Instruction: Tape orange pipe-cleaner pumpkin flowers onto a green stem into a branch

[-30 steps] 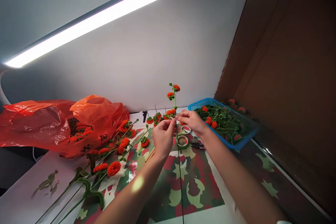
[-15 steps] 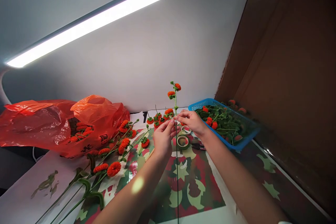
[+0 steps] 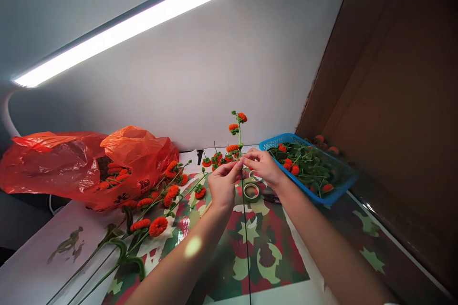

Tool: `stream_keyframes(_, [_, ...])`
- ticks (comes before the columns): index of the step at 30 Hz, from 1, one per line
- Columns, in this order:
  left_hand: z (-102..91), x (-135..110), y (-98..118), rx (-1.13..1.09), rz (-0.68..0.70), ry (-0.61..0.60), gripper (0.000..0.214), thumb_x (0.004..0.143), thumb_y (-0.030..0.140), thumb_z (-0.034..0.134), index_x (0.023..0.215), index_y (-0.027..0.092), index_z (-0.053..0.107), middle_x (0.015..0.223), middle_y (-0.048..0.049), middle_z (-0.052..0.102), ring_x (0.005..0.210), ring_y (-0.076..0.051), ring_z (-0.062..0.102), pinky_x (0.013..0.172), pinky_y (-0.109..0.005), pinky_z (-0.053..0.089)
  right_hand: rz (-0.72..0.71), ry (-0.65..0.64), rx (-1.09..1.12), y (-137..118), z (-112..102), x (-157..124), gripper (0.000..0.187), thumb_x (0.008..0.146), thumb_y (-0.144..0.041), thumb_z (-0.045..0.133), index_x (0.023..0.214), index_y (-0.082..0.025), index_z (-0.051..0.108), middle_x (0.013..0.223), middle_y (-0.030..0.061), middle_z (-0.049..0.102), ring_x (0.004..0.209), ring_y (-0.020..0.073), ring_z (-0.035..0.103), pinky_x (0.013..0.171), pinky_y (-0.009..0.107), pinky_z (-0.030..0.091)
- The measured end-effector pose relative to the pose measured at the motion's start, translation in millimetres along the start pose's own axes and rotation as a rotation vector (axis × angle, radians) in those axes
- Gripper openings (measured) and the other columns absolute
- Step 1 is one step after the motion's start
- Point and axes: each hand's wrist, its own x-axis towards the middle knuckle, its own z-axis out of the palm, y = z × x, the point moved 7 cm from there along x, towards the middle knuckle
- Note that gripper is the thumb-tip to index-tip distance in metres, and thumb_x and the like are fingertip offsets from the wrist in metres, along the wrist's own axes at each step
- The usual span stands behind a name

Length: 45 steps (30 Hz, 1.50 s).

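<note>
Head view, left hand: the left hand (image 3: 222,187) had its thumb and fingertips pinched together on a flower stem (image 3: 245,228).
Right hand: the right hand (image 3: 264,167) gripped the same stem with its fingertips, close against the left.
Flower stem: it stood nearly upright between the forearms, orange blooms (image 3: 234,127) above the fingers, the thin dark shaft running down toward the person.
Tape: a green roll (image 3: 251,200) lay on the patterned table (image 3: 272,283) just behind the stem, a dark-handled tool (image 3: 272,198) beside it.
Basket: a blue basket (image 3: 265,145) of greenery and orange flowers sat beyond the right forearm.
Red bag: a crinkled plastic bag (image 3: 53,164) slumped at the left, flowers showing in its mouth.
Loose stalks: more orange flowers (image 3: 158,227) lay before the bag.
Lamp: a bright bar (image 3: 125,24) slanted overhead.
</note>
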Motion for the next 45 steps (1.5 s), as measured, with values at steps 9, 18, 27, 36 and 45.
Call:
stream_keyframes(9, [2.0,-5.1,-8.3,-0.028,-0.016,-0.029,0.036,0.051,0.026,0.082,0.083,0.014,0.073,0.080,-0.0062,0.072,0.072,-0.015,0.064,0.075,-0.031,0.050,-0.007,0.047,0.048,0.6,-3.7,1.3,0.027,0.060,-0.043,0.073,0.060,-0.017,0.067,0.066,-0.0005,0.046,0.064,0.0119,0.040,0.062,0.029,0.032])
stream_keyframes(18, [4.3,-5.5,-4.8,-0.057,-0.021,-0.059,0.026,0.055,0.025,0.079,0.077,0.013,0.073,0.067,-0.0033,0.069,0.059,-0.011,0.059,0.063,-0.025,0.048,-0.006,0.040,0.049,-1.5,-2.5,1.0,0.027,0.060,-0.042,0.073,0.062,-0.016,0.069,0.066,-0.0008,0.047,0.063,0.0111,0.041,0.064,0.029,0.033])
stream_keyframes(27, [6.4,-9.4,-7.6,-0.145,-0.112,-0.039,0.031,0.054,0.025,0.080,0.080,0.010,0.071,0.070,-0.0045,0.069,0.061,-0.012,0.062,0.067,-0.027,0.052,-0.004,0.013,0.083,2.3,-3.4,2.7,0.026,0.062,-0.041,0.073,0.061,-0.015,0.069,0.066,-0.0026,0.047,0.065,0.0098,0.042,0.067,0.028,0.034])
stream_keyframes(36, [7.7,-11.3,-7.5,-0.241,-0.187,-0.008,0.029,0.051,0.020,0.081,0.075,0.009,0.069,0.068,-0.0038,0.067,0.059,-0.010,0.061,0.063,-0.024,0.051,0.007,0.010,0.130,3.6,-0.6,2.1,0.023,0.061,-0.038,0.074,0.064,-0.015,0.071,0.067,-0.0025,0.047,0.066,0.0100,0.044,0.066,0.027,0.034])
stream_keyframes(45, [4.5,-10.2,3.4,-0.001,-0.010,-0.025,0.029,0.055,0.027,0.080,0.076,0.010,0.070,0.064,-0.0033,0.067,0.053,-0.009,0.056,0.055,-0.022,0.046,0.015,0.020,0.102,4.6,0.8,1.2,0.024,0.062,-0.040,0.074,0.063,-0.016,0.071,0.064,-0.0027,0.045,0.063,0.0097,0.040,0.065,0.028,0.032])
